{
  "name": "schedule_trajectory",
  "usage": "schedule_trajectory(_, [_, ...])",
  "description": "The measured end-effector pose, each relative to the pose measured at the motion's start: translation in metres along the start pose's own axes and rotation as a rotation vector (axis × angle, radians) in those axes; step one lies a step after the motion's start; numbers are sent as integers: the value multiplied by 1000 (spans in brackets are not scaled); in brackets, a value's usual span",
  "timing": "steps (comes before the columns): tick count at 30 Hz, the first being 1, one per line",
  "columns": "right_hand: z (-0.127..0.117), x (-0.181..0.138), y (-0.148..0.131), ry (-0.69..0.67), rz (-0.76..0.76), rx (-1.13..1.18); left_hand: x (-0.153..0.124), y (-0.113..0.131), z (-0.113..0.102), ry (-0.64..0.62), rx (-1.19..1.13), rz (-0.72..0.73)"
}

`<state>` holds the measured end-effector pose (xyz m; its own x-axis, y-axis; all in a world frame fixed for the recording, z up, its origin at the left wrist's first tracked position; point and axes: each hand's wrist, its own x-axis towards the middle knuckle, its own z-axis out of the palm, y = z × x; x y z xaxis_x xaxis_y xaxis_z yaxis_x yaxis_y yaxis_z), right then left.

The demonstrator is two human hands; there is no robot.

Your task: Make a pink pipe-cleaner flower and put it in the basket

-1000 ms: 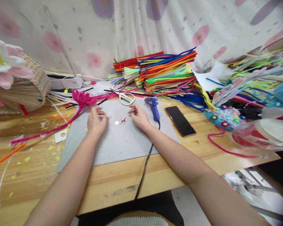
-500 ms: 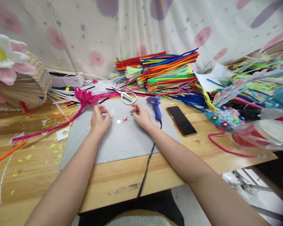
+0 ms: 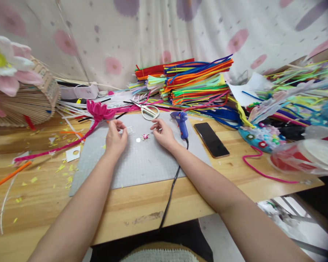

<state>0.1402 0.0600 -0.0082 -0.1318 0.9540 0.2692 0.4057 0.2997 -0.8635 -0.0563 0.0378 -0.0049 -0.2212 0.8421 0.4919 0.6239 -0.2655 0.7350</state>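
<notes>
My left hand (image 3: 117, 137) is over the left part of a grey cutting mat (image 3: 142, 167), thumb and fingers curled together. A thin, whitish, branching piece (image 3: 130, 129) sticks out at its fingertips, too small to name exactly. To the right, my right hand (image 3: 163, 133) is held with loosely bent fingers apart, and no object shows in it. Between the hands lie a small pink and white spiky piece (image 3: 145, 137) and a white disc (image 3: 138, 140). Behind my left hand is a magenta pipe-cleaner flower (image 3: 100, 111) on a long stem.
Scissors (image 3: 149, 112) lie at the mat's back edge. A blue glue gun (image 3: 181, 125) stands right of my right hand, its cord crossing the mat. Farther right is a phone (image 3: 211, 139). Bundled pipe cleaners (image 3: 196, 82) are piled behind. Yellow scraps (image 3: 60, 168) litter the left side.
The whitish piece at my left fingertips shows a different outline, as if turned. Both hands stay almost in place; the whole view has shifted slightly.
</notes>
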Motion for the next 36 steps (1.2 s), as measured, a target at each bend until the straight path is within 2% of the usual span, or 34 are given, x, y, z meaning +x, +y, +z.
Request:
schedule_trajectory(4, [0,0,0,2,-3,4,0,1,1,6,-122,-65])
schedule_trajectory(11, [1,0,0,5,1,3,2,-1,7,49,-495,-237])
schedule_trajectory(14, [1,0,1,6,3,1,4,-4,8,83,-552,-311])
schedule_trajectory(19, [1,0,0,8,2,0,5,-3,7,107,-541,-354])
schedule_trajectory(36, [-1,-1,-1,-5,12,-4,-1,5,-6,55,-101,-136])
